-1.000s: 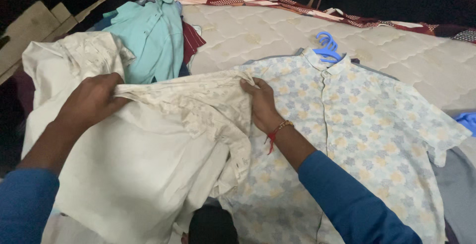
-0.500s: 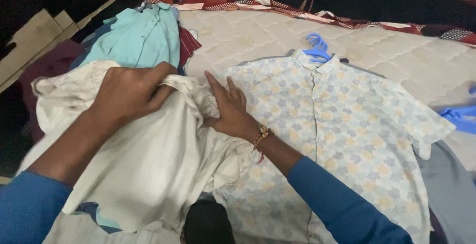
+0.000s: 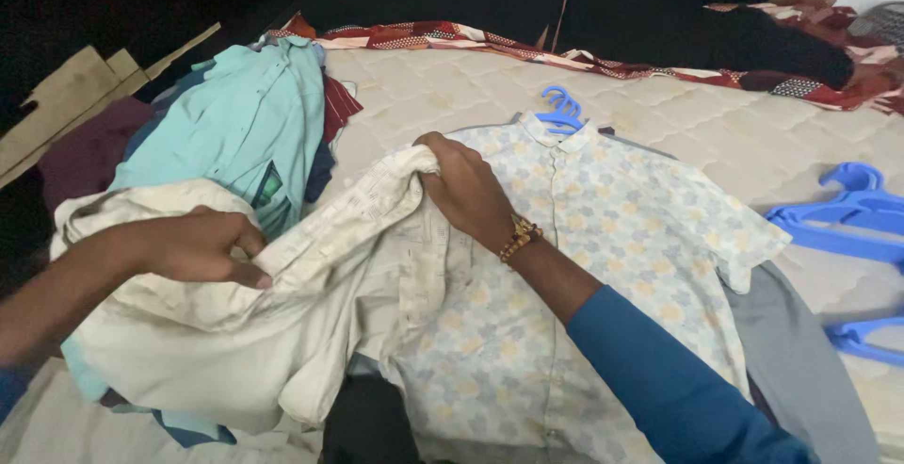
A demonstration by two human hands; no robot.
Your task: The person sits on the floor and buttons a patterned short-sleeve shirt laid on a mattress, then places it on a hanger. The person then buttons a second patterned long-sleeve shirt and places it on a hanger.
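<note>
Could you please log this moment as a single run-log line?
left hand: grips cream shirt | right hand: grips its collar end | beneath: floral shirt on blue hanger

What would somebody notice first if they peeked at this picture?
Probably the two hands in the middle: the left hand and the right hand both grip a crumpled cream shirt, stretched between them. Just right of it, a pale flowered shirt lies flat on the mattress with a blue hanger at its collar. More blue hangers sit at the right edge, and a person in dark clothes lies along the top.
</note>
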